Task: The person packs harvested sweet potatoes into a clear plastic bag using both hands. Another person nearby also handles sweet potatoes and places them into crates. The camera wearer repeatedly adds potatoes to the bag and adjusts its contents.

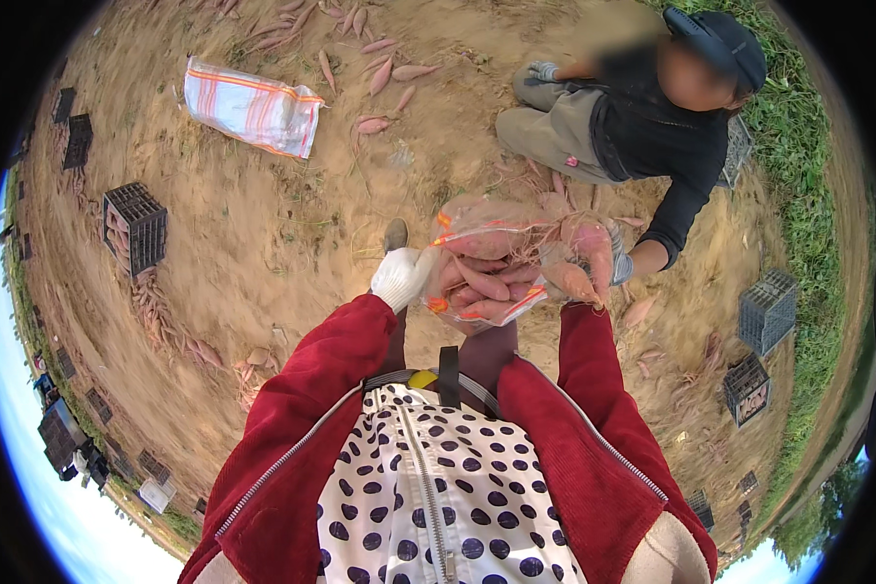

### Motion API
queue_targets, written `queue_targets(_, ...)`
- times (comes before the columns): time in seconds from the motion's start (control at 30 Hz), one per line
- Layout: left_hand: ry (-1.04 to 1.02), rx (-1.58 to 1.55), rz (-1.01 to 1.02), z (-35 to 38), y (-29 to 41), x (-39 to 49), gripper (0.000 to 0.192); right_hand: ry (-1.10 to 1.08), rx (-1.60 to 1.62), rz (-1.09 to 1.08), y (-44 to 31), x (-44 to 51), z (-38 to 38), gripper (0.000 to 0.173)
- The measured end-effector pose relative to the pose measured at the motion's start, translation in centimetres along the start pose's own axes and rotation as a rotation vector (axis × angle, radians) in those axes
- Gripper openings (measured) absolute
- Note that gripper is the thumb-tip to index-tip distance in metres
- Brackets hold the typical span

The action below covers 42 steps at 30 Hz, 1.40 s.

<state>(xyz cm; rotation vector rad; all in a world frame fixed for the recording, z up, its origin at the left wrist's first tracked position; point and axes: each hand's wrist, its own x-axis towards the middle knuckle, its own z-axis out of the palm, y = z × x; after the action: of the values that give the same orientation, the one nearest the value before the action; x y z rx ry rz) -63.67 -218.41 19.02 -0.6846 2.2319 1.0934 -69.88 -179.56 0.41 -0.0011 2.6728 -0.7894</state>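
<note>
A clear plastic sack (pixel 515 310) with orange stripes stands before me, its mouth spread and sweet potatoes (pixel 485 281) inside. My left hand (pixel 403 277), in a white knit glove, grips the sack's left rim. At the right rim, my right hand (pixel 561 257) is mostly hidden behind sweet potatoes (pixel 591 252) with trailing roots, so its grasp is unclear. Another person's gloved hand (pixel 619 255) touches these roots from the right. That person (pixel 650 117), in a dark top and cap, kneels on the soil at the upper right.
A striped woven sack (pixel 252 106) lies on the soil at upper left. Loose sweet potatoes (pixel 381 75) are scattered beyond it. Black crates stand left (pixel 135 226) and right (pixel 746 390), beside a grey crate (pixel 766 310). Green plants (pixel 796 182) border the right side.
</note>
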Motion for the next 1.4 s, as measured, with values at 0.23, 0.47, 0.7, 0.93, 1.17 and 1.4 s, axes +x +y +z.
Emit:
queue_targets(0.23,-0.011,-0.002,-0.001,1.1,1.1,0.9,0.059,-0.174,-0.238,-0.251,-4.3,-3.8,-5.5,0.039)
queue_targets(0.47,0.026,-0.049,0.023,1.8,0.3,0.9,0.06,-0.098,-0.333,-0.512,-4.2,-4.9,-6.8,0.031)
queue_targets(0.7,-0.009,0.065,0.036,0.3,0.2,0.0,0.054,-0.167,1.263,0.613,-6.8,-6.7,-6.4,0.031)
queue_targets(0.93,-0.144,-0.014,-0.057,2.7,-1.3,-0.8,0.045,-0.195,1.312,0.634,-7.0,-7.1,-6.4,0.033)
queue_targets(1.17,-0.083,-0.225,-0.161,7.2,-7.8,-1.2,0.053,-0.229,1.267,0.589,-7.4,-6.0,-6.0,0.034)
queue_targets(1.4,-0.08,-0.861,-0.509,9.6,-7.8,-1.4,0.019,-0.375,1.235,0.552,-5.1,-4.6,-5.1,0.034)
